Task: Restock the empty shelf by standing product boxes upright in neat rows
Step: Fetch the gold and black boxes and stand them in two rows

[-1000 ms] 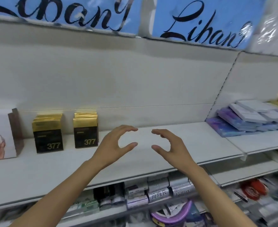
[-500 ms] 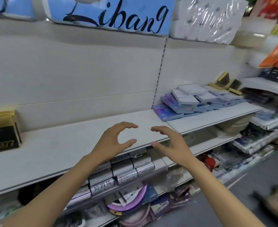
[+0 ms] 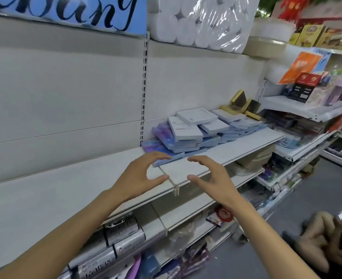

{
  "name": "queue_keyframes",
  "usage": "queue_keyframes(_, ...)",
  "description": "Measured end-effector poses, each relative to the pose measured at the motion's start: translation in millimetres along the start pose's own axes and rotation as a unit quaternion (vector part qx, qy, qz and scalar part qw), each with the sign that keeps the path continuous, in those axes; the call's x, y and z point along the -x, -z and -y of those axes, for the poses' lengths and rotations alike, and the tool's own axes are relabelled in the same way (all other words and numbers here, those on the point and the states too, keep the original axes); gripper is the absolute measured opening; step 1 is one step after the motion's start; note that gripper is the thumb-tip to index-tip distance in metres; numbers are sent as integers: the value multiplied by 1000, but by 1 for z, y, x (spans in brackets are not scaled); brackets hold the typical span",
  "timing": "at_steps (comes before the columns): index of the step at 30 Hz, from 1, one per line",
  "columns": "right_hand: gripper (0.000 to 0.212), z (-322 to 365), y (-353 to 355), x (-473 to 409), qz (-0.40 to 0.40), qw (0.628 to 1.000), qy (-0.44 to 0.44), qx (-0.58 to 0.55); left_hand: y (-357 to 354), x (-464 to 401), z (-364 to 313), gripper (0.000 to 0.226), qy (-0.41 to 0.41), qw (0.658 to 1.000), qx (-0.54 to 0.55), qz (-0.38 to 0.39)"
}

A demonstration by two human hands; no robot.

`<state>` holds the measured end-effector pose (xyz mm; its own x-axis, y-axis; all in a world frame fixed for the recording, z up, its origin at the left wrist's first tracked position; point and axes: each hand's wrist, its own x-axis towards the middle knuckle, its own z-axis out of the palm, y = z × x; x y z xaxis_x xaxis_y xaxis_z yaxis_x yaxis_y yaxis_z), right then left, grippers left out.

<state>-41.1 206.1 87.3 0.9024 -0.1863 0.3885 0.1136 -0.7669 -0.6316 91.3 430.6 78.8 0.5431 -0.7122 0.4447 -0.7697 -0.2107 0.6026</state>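
Observation:
Both my hands hover in front of the white shelf (image 3: pixel 45 194), holding nothing. My left hand (image 3: pixel 139 176) and my right hand (image 3: pixel 210 178) face each other with fingers and thumbs loosely arched, a gap between them. Just beyond them, on the adjoining shelf board (image 3: pixel 236 150), lies a loose pile of flat blue and white product boxes (image 3: pixel 188 131), stacked flat and askew. A few gold boxes (image 3: pixel 240 105) lean against the back wall behind the pile.
Wrapped toilet rolls (image 3: pixel 198 21) sit on the top shelf beside a blue sign (image 3: pixel 69 13). Lower shelves hold silver packets (image 3: pixel 121 234) and mixed goods. Another person's hand (image 3: pixel 323 236) is at the lower right, over the grey floor. More stocked shelving (image 3: pixel 311 105) stands right.
My view has swung right along the shelf: the black and gold 377 boxes have left the frame and the pile of blue and white boxes now lies just past my hands. My hands keep their pose.

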Motion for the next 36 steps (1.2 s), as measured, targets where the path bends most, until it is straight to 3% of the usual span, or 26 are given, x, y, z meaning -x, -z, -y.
queue_keyframes(6,46,-70,54,-42,-11,1000,-17,14,-47,-98,-5,45,-28,999,31,18)
queue_keyframes(16,41,-202,140,-86,-49,997,-37,36,-144,-240,-29,41,-83,996,-12,26)
queue_keyframes(21,41,-287,203,-133,-70,995,-37,60,-201,-322,-52,39,-77,995,-59,-16)
queue_keyframes(28,33,-401,298,-203,-89,993,-46,61,-269,-453,-71,40,42,996,-65,-42)
queue_keyframes(33,42,-464,344,-269,-85,993,-82,31,-296,-552,-59,51,132,984,-78,-90)
queue_keyframes(36,45,-490,360,-309,-77,995,-39,53,-311,-601,-46,55,178,971,-102,-119)
